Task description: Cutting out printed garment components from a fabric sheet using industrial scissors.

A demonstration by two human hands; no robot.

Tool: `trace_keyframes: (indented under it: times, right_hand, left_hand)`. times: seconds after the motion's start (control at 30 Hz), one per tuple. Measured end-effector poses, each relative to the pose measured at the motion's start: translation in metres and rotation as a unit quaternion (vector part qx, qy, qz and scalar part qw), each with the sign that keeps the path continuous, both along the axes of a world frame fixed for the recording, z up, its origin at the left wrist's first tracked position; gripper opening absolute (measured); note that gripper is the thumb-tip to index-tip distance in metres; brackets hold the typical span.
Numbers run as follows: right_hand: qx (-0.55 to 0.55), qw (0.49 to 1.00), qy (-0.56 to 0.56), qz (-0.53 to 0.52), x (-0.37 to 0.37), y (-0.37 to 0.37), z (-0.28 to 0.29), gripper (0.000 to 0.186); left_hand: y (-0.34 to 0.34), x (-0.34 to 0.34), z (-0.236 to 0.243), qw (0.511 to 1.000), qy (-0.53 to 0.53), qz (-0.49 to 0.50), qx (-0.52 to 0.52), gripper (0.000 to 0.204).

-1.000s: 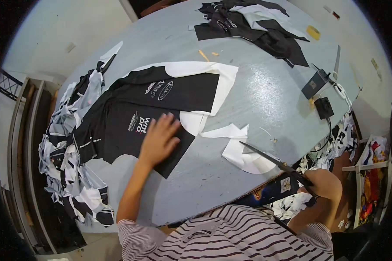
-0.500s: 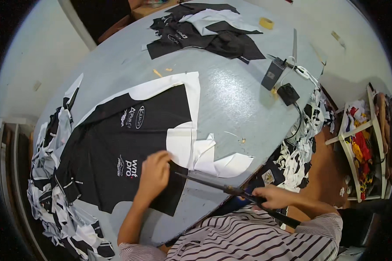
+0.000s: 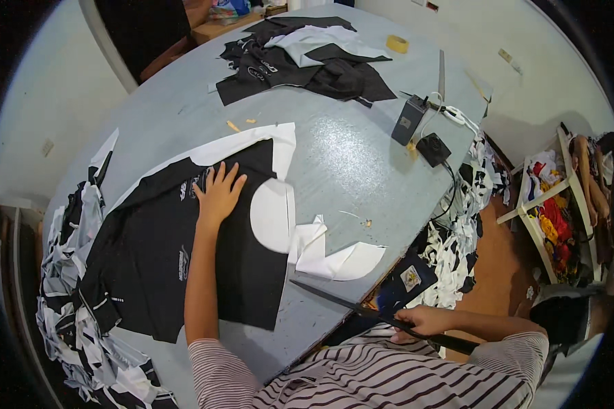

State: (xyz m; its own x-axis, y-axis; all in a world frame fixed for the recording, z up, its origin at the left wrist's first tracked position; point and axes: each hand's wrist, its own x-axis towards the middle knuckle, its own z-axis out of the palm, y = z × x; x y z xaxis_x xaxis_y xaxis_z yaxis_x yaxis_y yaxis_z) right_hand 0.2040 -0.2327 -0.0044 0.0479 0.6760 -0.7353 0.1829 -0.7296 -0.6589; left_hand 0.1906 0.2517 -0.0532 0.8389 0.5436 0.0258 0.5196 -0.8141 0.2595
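A black fabric panel with pale printed logos lies over white fabric on the grey table. Fingers spread, my left hand presses flat on the upper part of the black panel. At the table's near edge, my right hand is closed round the handles of long dark shears. The shears' tip points left, close to the panel's lower right edge. A rounded white area shows at the panel's right side. Loose white scraps lie just beyond the shears.
More black and white fabric pieces are heaped at the far side, near a yellow tape roll. A dark box and a black adapter with cables stand at the right. Fabric scraps hang along the left edge.
My left hand has moved up and away from the near part of the panel and spread flat. The black cloth has shifted, showing more of the rounded white area. My right hand still grips the shears.
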Motion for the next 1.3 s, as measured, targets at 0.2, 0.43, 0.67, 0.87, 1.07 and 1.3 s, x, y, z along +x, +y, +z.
trace_keyframes:
  times: [0.2, 0.43, 0.67, 0.87, 1.07, 1.3]
  right_hand:
    - [-0.066, 0.997, 0.003, 0.030, 0.003, 0.014, 0.015, 0.054]
    - [0.002, 0.999, 0.039, 0.018, -0.002, 0.003, 0.009, 0.050]
    - [-0.023, 0.994, 0.105, -0.022, 0.016, 0.026, 0.017, 0.052]
    - [-0.007, 0.988, 0.138, -0.070, 0.022, 0.043, 0.015, 0.053]
    - [-0.072, 0.990, 0.056, -0.106, 0.045, 0.031, 0.042, 0.049]
    - [-0.081, 0.976, -0.188, 0.080, 0.049, 0.012, 0.075, 0.055]
  left_hand:
    - [-0.004, -0.002, -0.002, 0.998, -0.059, -0.015, -0.018, 0.055]
    - [-0.077, -0.098, 0.004, 0.981, -0.083, -0.165, 0.061, 0.064]
    - [-0.105, -0.143, -0.001, 0.980, -0.041, -0.188, 0.041, 0.081]
    - [-0.105, -0.154, -0.003, 0.978, -0.053, -0.200, 0.039, 0.082]
    - [-0.104, -0.167, -0.002, 0.978, -0.054, -0.202, 0.018, 0.084]
    - [-0.122, -0.166, 0.009, 0.989, -0.072, -0.102, -0.074, 0.079]
